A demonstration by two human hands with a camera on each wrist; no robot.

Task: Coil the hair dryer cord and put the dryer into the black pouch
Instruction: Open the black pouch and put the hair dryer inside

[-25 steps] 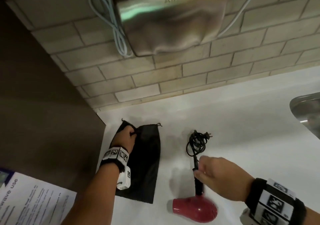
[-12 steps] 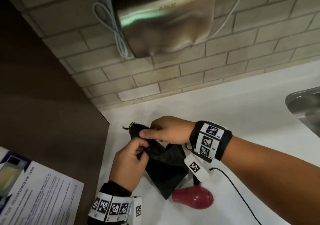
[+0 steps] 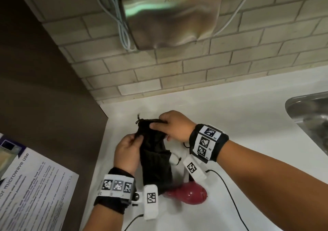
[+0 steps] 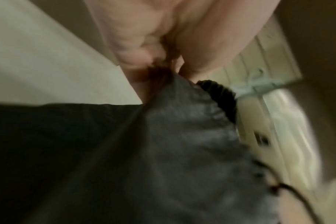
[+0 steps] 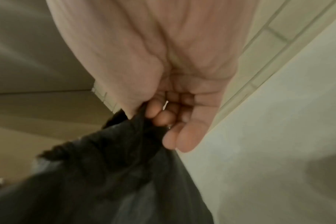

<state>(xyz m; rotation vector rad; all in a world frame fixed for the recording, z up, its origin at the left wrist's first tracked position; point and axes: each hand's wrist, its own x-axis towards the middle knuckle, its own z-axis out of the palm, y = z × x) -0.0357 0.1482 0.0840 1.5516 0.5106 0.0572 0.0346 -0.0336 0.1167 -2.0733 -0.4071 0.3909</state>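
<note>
Both hands hold the black drawstring pouch (image 3: 156, 156) above the white counter (image 3: 248, 124). My left hand (image 3: 126, 150) pinches the near side of its gathered mouth, and my right hand (image 3: 173, 126) pinches the far side. The left wrist view shows the pouch (image 4: 173, 144) hanging from my left fingers (image 4: 144, 60). In the right wrist view the pouch (image 5: 109, 174) is bunched between my right thumb and fingers (image 5: 163, 119). The red hair dryer (image 3: 190, 194) lies on the counter below the pouch, partly covered by it. Its cord is mostly hidden behind my right wrist.
A steel hand dryer (image 3: 170, 14) hangs on the tiled wall above. A steel sink (image 3: 310, 117) is set into the counter at the right. A printed notice (image 3: 32, 191) hangs on the brown panel at the left, beyond the counter's left edge.
My right hand left the dryer's cord and came over to the pouch's mouth. Both hands lifted the pouch off the counter, and it now hangs over the dryer's handle.
</note>
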